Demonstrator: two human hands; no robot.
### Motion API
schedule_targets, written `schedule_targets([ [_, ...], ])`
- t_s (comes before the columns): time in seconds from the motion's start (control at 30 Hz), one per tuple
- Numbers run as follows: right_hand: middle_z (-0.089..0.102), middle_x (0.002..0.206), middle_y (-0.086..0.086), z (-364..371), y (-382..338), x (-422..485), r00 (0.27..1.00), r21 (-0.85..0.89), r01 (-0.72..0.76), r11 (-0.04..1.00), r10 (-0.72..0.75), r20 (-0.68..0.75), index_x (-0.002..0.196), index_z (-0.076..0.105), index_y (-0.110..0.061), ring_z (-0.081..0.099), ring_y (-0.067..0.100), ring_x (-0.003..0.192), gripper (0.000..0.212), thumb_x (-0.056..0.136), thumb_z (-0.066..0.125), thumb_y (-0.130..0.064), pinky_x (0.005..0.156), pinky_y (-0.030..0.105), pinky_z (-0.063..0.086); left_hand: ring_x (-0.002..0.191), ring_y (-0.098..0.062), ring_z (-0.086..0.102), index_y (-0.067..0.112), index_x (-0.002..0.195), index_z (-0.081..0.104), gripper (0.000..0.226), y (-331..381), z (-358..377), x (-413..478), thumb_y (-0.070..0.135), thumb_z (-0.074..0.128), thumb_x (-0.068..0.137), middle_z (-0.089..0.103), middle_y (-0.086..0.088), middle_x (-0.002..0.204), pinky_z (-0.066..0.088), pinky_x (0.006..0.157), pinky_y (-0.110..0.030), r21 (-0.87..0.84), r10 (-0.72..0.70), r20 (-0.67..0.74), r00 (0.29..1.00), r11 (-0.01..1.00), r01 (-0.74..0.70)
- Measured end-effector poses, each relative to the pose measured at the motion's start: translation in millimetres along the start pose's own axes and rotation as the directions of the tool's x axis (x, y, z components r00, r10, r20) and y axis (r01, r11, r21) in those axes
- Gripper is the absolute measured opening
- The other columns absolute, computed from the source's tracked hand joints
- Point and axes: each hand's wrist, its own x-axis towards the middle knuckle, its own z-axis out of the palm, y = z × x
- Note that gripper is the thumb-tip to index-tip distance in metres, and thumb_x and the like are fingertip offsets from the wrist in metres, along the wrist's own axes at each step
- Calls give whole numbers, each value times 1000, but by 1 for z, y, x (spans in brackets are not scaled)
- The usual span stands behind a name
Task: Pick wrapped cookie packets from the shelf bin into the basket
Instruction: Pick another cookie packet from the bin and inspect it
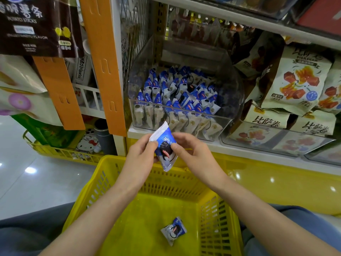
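Observation:
A blue-and-white wrapped cookie packet is held between both hands above the far rim of the yellow basket. My left hand pinches its left edge, and my right hand pinches its right edge. Another packet lies on the basket's floor. The clear shelf bin just above the hands holds several more of the same packets.
Bags of other snacks fill the bins to the right. An orange hanging strip and dark potato-stick bags hang at the left. A second yellow basket sits on the shiny floor at the left.

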Motion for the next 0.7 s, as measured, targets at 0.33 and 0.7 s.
schedule_targets([
  [0.33,67,86,-15,-11,-7,-2,1000,27,-1,1000,1,12,93,61,-27,60,-1,79,17,85,64,-13,79,28,49,79,-7,68,21,98,60,16,0,-4,-1,15,64,84,70,1,90,56,69,-23,101,75,9,997,992,-75],
  [0.7,69,90,0,-11,-6,-6,992,255,-93,962,111,-56,94,60,-20,67,3,75,20,82,64,-4,69,21,57,89,-12,66,19,110,49,31,-3,-4,-1,31,61,84,63,2,106,55,80,-31,91,-83,-67,994,992,89],
])
